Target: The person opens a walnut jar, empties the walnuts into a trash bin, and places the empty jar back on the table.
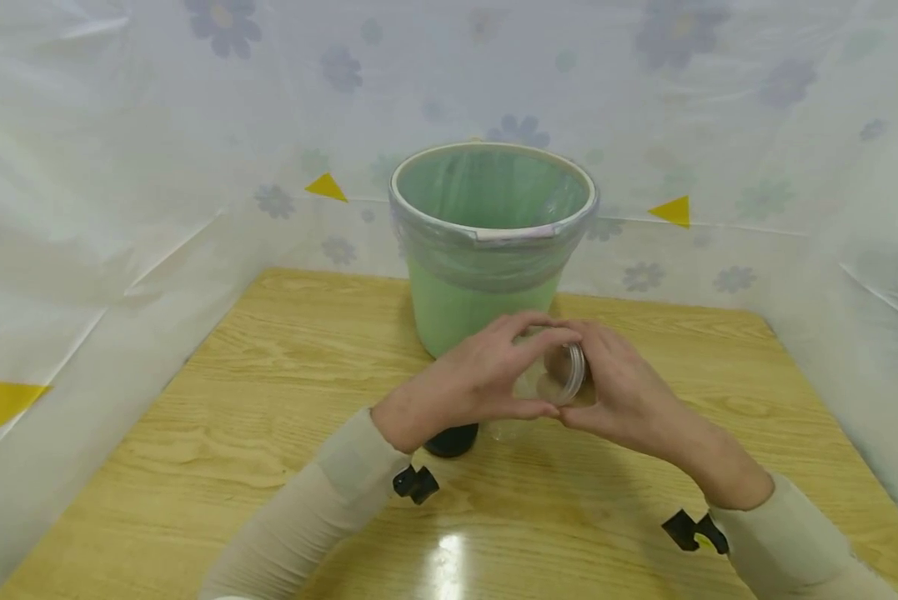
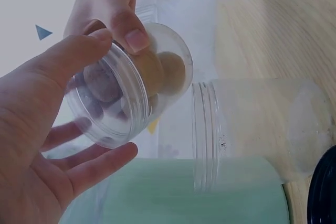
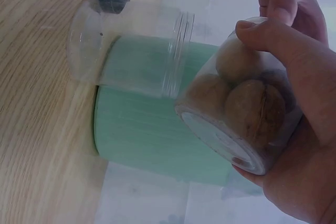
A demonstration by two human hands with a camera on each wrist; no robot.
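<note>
Head view shows our left hand (image 1: 486, 375) and right hand (image 1: 621, 392) cupped, fingers curled gripping the walnut jar (image 1: 557, 375) above the table's (image 1: 231, 433) middle.

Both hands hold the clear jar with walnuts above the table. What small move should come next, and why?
Probably tilt the jar of walnuts over the empty jar standing open below it. Both the left hand and right hand grip it there.

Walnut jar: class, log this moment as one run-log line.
left hand: grips walnut jar | right hand: grips same jar | empty jar: standing on table | bin: behind
</note>
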